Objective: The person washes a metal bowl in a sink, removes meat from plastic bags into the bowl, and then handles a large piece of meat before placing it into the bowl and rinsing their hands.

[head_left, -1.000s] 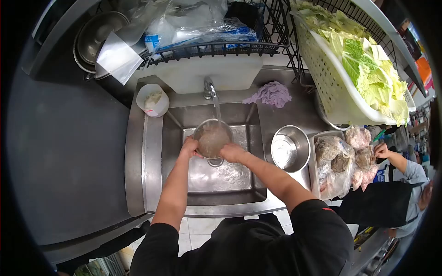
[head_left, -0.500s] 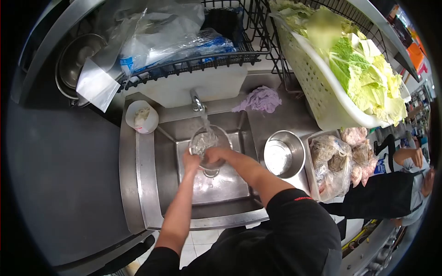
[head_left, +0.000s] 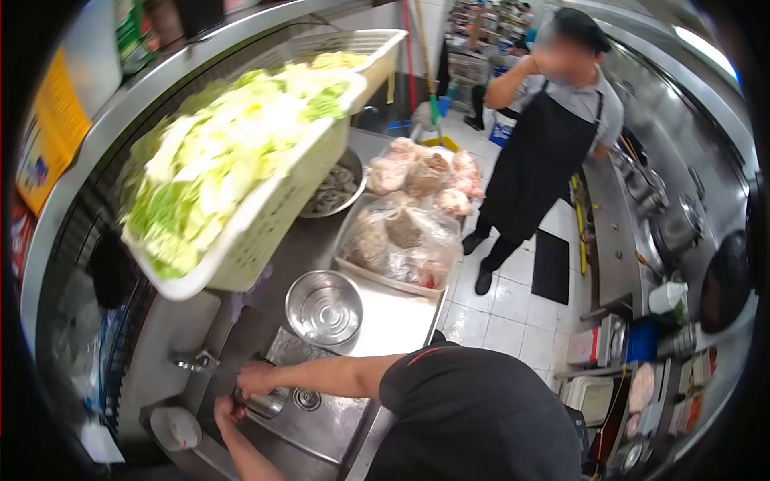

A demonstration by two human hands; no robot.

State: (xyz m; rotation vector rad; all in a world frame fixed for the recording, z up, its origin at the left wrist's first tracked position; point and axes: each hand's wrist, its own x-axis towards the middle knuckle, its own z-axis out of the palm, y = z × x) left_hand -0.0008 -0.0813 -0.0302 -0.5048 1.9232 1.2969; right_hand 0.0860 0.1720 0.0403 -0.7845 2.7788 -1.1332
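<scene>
Clasping bowl [head_left: 269, 403] (mostly hidden), left hand [head_left: 227, 411], right hand [head_left: 255, 377]

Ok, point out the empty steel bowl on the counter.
The near bowl beside the sink, shiny, bare inside; the farther bowl under the basket holds food.

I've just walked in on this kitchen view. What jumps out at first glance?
The big white basket heaped with cut cabbage fills the upper left, sitting at a tilt. Right of it, clear bags of meat lie in a tray, and a person in a black apron stands on the tiled floor. At lower left, the wearer's right hand and left hand hold a small bowl in the steel sink.
</scene>
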